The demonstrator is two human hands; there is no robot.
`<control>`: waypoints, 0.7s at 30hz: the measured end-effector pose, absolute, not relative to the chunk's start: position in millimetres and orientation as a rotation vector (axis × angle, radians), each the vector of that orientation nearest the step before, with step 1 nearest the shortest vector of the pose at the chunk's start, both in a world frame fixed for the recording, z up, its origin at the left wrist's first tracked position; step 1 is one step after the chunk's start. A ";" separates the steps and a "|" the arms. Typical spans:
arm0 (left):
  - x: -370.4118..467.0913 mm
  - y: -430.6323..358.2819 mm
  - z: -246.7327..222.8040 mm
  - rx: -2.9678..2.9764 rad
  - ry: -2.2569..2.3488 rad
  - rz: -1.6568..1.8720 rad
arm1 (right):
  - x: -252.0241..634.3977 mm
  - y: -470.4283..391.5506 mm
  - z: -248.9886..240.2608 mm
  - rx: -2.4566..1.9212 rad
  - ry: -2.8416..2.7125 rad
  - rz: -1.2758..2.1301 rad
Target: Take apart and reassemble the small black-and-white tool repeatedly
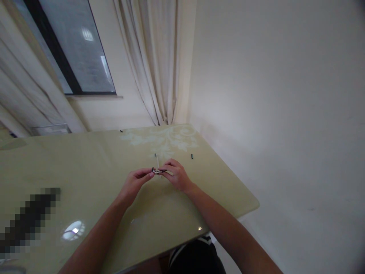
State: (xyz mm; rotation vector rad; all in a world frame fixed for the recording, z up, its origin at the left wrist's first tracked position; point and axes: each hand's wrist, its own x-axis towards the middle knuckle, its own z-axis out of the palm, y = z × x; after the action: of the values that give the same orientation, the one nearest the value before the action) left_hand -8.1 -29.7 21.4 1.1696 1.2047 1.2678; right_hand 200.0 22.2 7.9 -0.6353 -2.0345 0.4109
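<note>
Both hands meet over the middle of the glossy table. My left hand (pixel 138 183) is closed, with thumb and fingers pinching one end of a small black-and-white cord (pixel 156 172). On the other side, my right hand (pixel 176 176) pinches the same cord, its fingertips close to the left ones. A pale strand (pixel 157 161) with a dark tip reaches away from the hands towards the back of the table. Exactly how the cord is looped between the fingertips is too small to tell.
The pale green table (pixel 222 190) has its right corner near a white wall. A small dark piece (pixel 192 156) lies right of my hands, another (pixel 121 131) near the back edge. Curtains (pixel 154 57) and a window stand behind. A blurred-out dark patch covers the lower left.
</note>
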 end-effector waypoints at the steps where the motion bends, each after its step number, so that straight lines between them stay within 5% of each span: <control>1: -8.3 -29.6 20.9 1.168 1.207 1.259 | 200.2 22.4 7.6 -0.638 -2.039 0.404; 21: -10.3 -24.0 10.4 1.546 1.360 1.188 | 223.5 50.5 18.3 -0.819 -1.802 0.453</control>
State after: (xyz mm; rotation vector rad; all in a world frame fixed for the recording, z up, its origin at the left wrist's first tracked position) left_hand -10.3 -24.0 10.4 1.5461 1.3596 1.1881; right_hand 223.5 50.5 18.3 -0.8189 -1.8020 0.4525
